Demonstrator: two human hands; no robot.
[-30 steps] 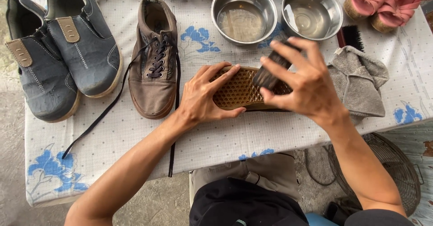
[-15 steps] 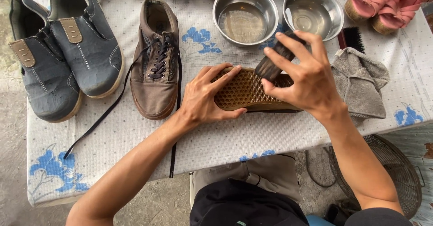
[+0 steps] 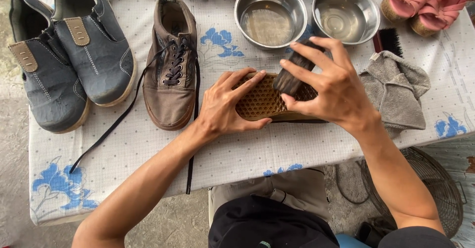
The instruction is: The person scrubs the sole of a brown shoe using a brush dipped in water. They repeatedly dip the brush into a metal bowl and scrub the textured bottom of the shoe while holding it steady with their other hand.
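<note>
Big table (image 3: 148, 149) under a dotted cloth with blue flowers, and it's crowded: two blue-grey shoes (image 3: 69, 55) off to my left, a brown laced sneaker (image 3: 170, 74) upright beside them, two steel bowls of water (image 3: 307, 15) just past my knuckles. Front and centre, the other sneaker (image 3: 260, 102) lies sole-up near the table's front edge. My left hand (image 3: 225, 107) is spread flat, pinning its toe end. My right hand (image 3: 334, 87) is curled tight around a dark brush (image 3: 292, 77), bristles on the waffle sole. Grey towel (image 3: 396, 92) just right. Risk here: a hard stroke away from me could clip a bowl and slosh it; loosen that left hand and the shoe skids.
</note>
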